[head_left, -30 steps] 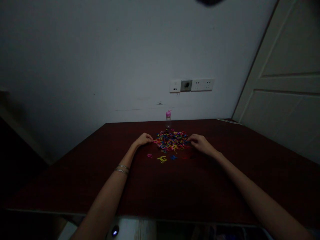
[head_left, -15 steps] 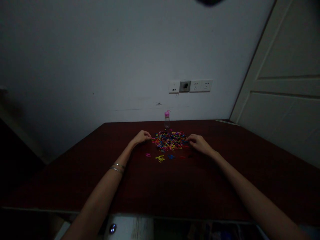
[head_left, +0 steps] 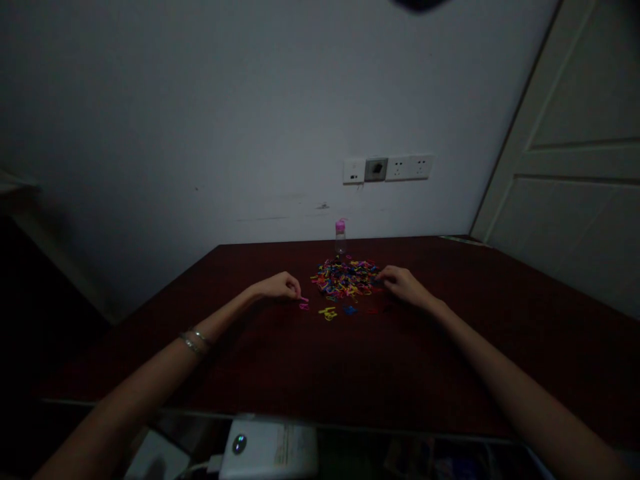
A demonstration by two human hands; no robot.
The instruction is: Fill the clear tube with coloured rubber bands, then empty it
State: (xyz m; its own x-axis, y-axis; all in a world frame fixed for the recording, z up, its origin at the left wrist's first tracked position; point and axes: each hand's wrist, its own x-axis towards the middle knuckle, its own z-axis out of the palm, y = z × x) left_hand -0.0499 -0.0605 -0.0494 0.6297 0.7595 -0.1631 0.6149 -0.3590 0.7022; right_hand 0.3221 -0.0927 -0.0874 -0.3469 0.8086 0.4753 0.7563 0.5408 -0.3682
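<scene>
A heap of small plastic pin-shaped clips (head_left: pixel 345 279) in many colours lies on the dark red table (head_left: pixel 340 367). My left hand (head_left: pixel 281 287) is closed, pinching a pink clip (head_left: pixel 303 299) just above another pink clip (head_left: pixel 304 307) on the table. At the heap's right edge, my right hand (head_left: pixel 403 285) has its fingertips pressed together among the clips; what they hold is too small to make out. In front of the heap lie separate yellow clips (head_left: pixel 328 313), blue clips (head_left: pixel 350 310) and a red clip (head_left: pixel 371 311).
Behind the heap stands a small clear bottle (head_left: pixel 341 241) with a pink cap. Wall sockets (head_left: pixel 409 167) sit above the table's back edge. Below the front edge, a white power bank (head_left: pixel 270 450) with a lit display lies in an open space. A door (head_left: pixel 575 180) is at right.
My left hand has moved from the heap's left edge toward me, bringing a pink clip beside the separate pink one. My right hand stays at the heap. The view has shifted slightly.
</scene>
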